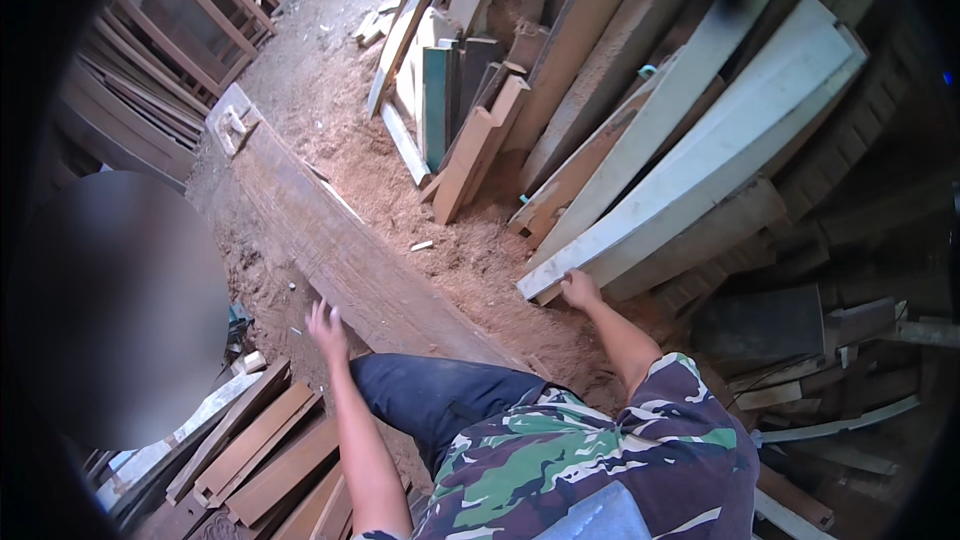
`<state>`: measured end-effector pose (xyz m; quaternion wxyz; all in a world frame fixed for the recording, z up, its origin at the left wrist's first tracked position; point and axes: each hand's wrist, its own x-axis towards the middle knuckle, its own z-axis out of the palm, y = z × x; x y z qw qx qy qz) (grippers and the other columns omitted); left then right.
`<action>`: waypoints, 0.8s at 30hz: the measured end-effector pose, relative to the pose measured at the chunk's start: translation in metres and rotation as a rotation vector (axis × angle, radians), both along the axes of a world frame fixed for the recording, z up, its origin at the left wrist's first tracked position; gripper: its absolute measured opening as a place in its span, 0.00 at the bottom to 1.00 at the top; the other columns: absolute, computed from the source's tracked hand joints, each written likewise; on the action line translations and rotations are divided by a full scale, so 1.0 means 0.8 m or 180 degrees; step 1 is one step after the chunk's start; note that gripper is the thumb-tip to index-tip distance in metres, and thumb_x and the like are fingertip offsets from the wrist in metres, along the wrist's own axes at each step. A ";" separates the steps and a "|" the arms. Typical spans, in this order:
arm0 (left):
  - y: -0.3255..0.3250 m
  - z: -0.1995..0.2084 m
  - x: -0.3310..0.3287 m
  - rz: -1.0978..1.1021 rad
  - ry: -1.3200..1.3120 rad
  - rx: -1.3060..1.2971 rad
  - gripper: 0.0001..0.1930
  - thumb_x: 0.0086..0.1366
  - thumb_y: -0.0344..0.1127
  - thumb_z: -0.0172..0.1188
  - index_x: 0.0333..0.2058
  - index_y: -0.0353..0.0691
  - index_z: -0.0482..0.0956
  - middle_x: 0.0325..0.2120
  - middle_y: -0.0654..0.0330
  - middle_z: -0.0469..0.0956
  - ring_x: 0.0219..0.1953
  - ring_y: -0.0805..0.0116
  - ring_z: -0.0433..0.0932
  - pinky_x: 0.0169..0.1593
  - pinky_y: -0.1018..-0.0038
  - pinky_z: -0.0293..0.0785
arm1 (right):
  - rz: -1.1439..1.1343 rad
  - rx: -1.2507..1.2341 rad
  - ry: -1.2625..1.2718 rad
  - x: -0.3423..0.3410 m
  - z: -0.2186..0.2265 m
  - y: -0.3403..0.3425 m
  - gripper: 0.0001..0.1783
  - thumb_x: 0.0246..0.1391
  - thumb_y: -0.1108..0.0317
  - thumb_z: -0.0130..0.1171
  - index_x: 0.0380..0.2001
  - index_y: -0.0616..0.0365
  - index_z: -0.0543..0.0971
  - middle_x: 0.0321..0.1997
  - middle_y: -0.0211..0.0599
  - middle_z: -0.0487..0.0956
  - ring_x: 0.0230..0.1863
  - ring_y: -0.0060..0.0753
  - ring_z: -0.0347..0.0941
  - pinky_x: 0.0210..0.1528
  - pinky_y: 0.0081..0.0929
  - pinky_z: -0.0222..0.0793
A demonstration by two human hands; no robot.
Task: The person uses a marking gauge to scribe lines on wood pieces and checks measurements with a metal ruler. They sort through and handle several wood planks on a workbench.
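Camouflage cloth of my shirt fills the near edge, with my dark trouser leg bent in front of it. Low to my left lies a stack of brown boards on the floor. My left hand is released, fingers spread, hovering at the near edge of the long beam without gripping it. My right hand reaches out to the low end of a pale plank and rests on it; whether the fingers curl round the end I cannot tell. That plank leans up to the right among other propped planks. Sawdust covers the floor between beam and planks. The beam runs away to the upper left, where wooden frames stand.
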<state>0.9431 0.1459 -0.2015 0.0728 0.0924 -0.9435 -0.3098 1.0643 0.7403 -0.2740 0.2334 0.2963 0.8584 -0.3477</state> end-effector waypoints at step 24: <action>0.024 -0.129 0.630 0.2870 -0.2751 0.2682 0.31 0.76 0.52 0.54 0.65 0.31 0.74 0.63 0.48 0.76 0.65 0.55 0.73 0.69 0.58 0.66 | -0.2791 0.1786 0.2810 -0.116 0.304 0.189 0.36 0.55 0.45 0.74 0.52 0.65 0.75 0.54 0.55 0.81 0.55 0.63 0.79 0.57 0.55 0.75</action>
